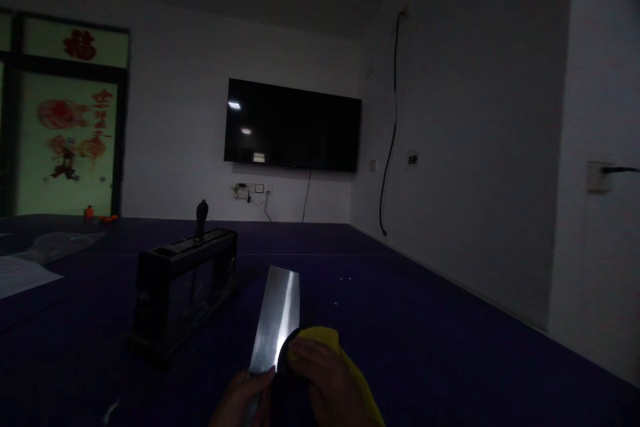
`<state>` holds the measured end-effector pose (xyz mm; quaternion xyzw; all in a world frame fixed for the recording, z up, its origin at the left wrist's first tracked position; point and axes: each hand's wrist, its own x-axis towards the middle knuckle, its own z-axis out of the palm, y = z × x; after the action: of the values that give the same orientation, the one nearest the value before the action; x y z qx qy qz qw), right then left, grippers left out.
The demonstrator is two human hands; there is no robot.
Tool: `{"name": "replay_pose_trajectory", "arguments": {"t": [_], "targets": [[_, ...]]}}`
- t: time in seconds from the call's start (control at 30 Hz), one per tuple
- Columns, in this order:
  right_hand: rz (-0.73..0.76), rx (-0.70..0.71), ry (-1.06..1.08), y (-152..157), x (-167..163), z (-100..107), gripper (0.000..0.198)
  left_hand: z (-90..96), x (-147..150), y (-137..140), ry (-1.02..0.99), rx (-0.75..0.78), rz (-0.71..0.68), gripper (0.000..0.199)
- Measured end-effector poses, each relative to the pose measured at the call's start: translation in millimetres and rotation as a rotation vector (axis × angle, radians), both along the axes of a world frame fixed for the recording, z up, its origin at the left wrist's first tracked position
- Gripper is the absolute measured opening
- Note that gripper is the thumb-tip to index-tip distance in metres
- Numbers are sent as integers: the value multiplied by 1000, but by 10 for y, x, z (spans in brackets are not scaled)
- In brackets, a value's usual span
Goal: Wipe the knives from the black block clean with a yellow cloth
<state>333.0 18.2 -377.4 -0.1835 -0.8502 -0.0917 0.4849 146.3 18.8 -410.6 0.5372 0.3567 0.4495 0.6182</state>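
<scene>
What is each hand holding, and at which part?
The left hand holds the cleaver by its handle end; the right hand presses a yellow cloth against the blade's base.

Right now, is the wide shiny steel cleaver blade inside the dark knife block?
No, the wide shiny steel cleaver blade is outside the dark knife block, held up by the left hand against a yellow cloth.

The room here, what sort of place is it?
Probably a meeting or common room: a big wall television, red paper decorations on a glass door, and a large dark table bearing a knife block.

Dim, underexposed room; bright glare on the cleaver blade (277, 320); murky foreground.
</scene>
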Motion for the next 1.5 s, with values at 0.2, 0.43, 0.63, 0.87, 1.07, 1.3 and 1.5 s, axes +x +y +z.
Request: {"name": "replay_pose_trajectory", "arguments": {"t": [0.2,0.43,0.63,0.87,1.07,1.3,1.5], "targets": [[54,51,15,39,-31,-46,28,168,48,-155,-77,-51,36,63],[98,4,-78,-74,-32,110,27,256,60,-208,-85,-55,27,62],[64,89,-56,-86,-41,117,29,154,52,-173,-103,-50,37,61],[-129,151,-82,-82,15,92,41,95,12,-100,-95,-9,-49,59],[-253,-18,-75,-64,34,67,61,119,-24,-78,-40,-23,-121,56],[-320,-82,-6,56,47,-97,70,249,-35,-206,-33,-54,-138,52],[-274,-26,-91,29,71,18,64,225,-55,-201,-5,-47,-130,53]]}}
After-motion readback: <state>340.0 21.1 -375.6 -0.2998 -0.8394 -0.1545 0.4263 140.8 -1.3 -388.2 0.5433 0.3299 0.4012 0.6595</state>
